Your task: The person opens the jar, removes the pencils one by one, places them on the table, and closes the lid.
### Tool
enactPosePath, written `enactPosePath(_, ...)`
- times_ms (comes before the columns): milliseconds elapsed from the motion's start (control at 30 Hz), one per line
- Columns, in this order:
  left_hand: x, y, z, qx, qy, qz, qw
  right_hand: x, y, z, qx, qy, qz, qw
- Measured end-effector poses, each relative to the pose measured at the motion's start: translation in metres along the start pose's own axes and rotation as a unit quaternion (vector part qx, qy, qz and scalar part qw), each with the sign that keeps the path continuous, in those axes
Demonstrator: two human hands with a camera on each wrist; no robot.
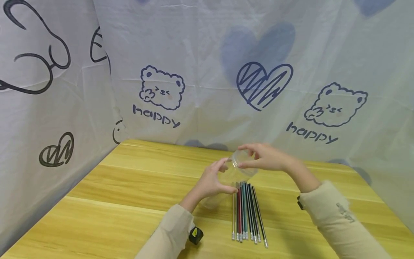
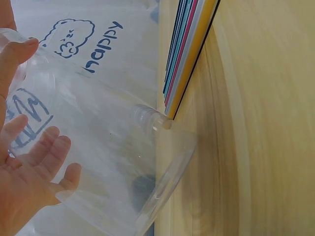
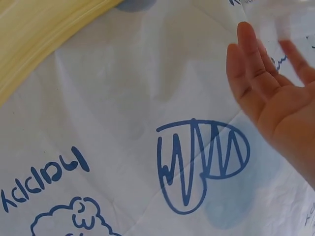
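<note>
A clear plastic jar (image 1: 235,174) is tilted over the table, its lower end to the left and its round top end up to the right. Around its side curls my left hand (image 1: 210,181), and the left wrist view shows its fingers (image 2: 49,150) through the clear wall. My right hand (image 1: 263,157) grips the round top end between thumb and fingers. In the right wrist view the right hand (image 3: 283,98) curves around clear plastic at the upper right. Just beside the jar lies a bundle of several pencils (image 1: 247,212) in black, teal, red and pale colours.
Under everything is a yellow wood-grain table (image 1: 129,183). A white cloth (image 1: 207,118) printed with bears, hearts and "happy" hangs behind it and on the left. The pencils' metal-banded ends point toward me.
</note>
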State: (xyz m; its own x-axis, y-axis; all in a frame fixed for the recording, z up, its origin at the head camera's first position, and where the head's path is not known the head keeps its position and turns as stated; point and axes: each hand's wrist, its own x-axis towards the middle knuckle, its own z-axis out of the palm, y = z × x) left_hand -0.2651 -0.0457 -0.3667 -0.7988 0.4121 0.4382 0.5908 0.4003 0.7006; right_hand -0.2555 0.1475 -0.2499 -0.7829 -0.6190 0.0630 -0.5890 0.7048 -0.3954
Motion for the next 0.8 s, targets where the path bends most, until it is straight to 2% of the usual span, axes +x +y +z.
enactPosePath(100,0.0,-0.001,0.0,0.002,-0.001,-0.001,1.0,0.003,-0.003,0.004,-0.041,0.017,0.036,0.998)
enactPosePath(233,-0.001,-0.001,0.0,0.006,-0.003,0.001,1.0,0.004,-0.006,0.008,-0.107,0.047,0.072,0.991)
enactPosePath(300,-0.001,-0.001,0.0,0.008,-0.002,0.002,1.0,0.005,-0.007,0.01,-0.129,0.059,0.08,0.987)
enactPosePath(433,-0.001,-0.001,0.0,0.011,0.001,0.006,0.9999,0.005,-0.006,0.011,-0.137,0.07,0.082,0.985)
enactPosePath(500,0.0,-0.002,0.0,0.01,0.002,0.008,0.9999,0.005,-0.005,0.01,-0.124,0.071,0.072,0.987)
enactPosePath(600,0.0,-0.002,0.0,0.007,0.004,0.008,0.9999,0.004,-0.001,0.007,-0.078,0.064,0.032,0.994)
enactPosePath(700,0.0,-0.002,-0.001,0.003,0.005,0.01,0.9999,0.002,0.001,0.003,-0.021,0.039,-0.026,0.999)
enactPosePath(800,0.0,-0.003,-0.001,0.003,0.005,0.007,1.0,-0.001,0.002,-0.001,0.017,0.006,-0.068,0.998)
